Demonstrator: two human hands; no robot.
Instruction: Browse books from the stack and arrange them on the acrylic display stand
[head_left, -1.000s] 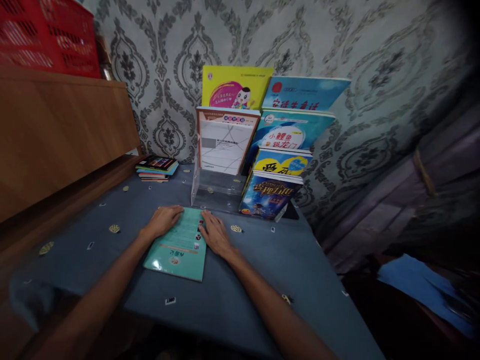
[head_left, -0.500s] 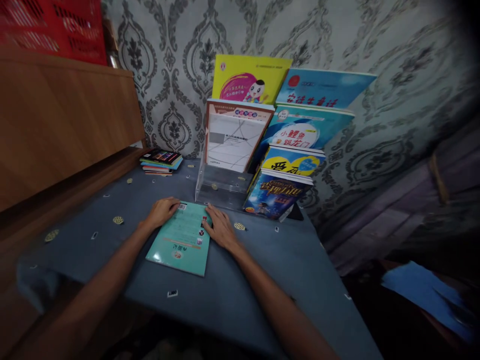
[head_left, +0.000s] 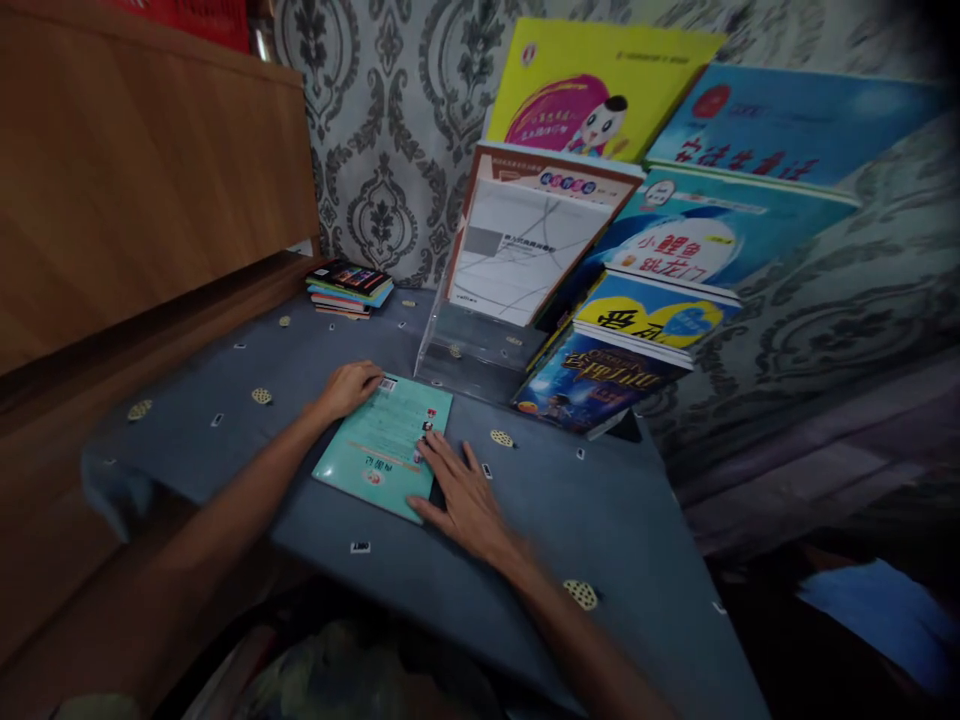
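A thin turquoise book (head_left: 382, 440) lies flat on the table, its title and barcode upside down to me. My left hand (head_left: 351, 388) is closed on the book's far left corner, by the barcode. Fingers spread, my right hand (head_left: 463, 495) rests at the book's right edge, with the fingertips touching the cover. Behind the book stands a clear stepped display rack (head_left: 480, 345), whose right side carries several books. A white booklet (head_left: 517, 255) leans in its left side, in front of a brown-edged book (head_left: 480, 165) and a yellow book (head_left: 600, 90).
Blue-grey patterned cloth covers the table (head_left: 517, 540). A small pile of books (head_left: 349, 285) sits at the far left, beside a wooden cabinet (head_left: 157, 170). A patterned wall (head_left: 382, 170) rises behind. At the lower right is a blue cloth-like item (head_left: 877, 610).
My right hand has slid down the book's right edge towards me, and its fingers have spread. My left hand stays at the far left corner. The camera view has shifted and tilted closer.
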